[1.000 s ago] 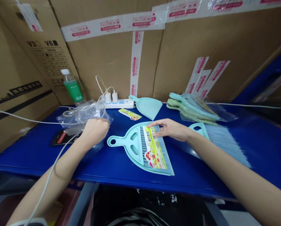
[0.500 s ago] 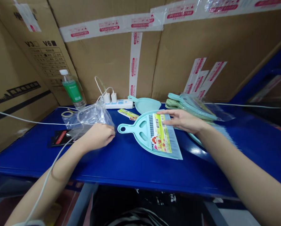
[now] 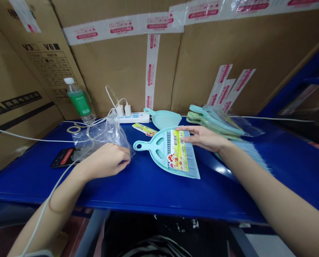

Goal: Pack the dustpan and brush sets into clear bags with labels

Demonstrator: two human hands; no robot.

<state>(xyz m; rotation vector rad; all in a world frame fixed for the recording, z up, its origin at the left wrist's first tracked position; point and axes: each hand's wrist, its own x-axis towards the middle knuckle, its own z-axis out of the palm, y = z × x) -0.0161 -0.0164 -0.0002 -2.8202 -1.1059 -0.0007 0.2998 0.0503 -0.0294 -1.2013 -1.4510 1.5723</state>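
Note:
A light blue dustpan (image 3: pixel 159 162) lies on the table with a small brush (image 3: pixel 193 160) set in it, bristles toward the right. A yellow printed card label (image 3: pixel 179 157) wraps the brush. My right hand (image 3: pixel 206 137) grips the set at its far edge, some fingers over the label. My left hand (image 3: pixel 108 160) is closed, left of the dustpan handle, in front of a clear plastic bag (image 3: pixel 106 134). What its curled fingers hold, if anything, is hidden.
Behind are another dustpan (image 3: pixel 166 119), a loose label card (image 3: pixel 144 129) and a power strip (image 3: pixel 138 117). Stacked, partly bagged sets (image 3: pixel 215 119) and blue bristles (image 3: pixel 251 153) lie right. A bottle (image 3: pixel 80 101), phone (image 3: pixel 63 157), tape roll (image 3: pixel 75 128) and white cable (image 3: pixel 49 200) are left.
The dustpan with its brush has shifted slightly left along with my right hand. The plastic bag's edge now shows to the right of my left hand, and more of the phone is visible.

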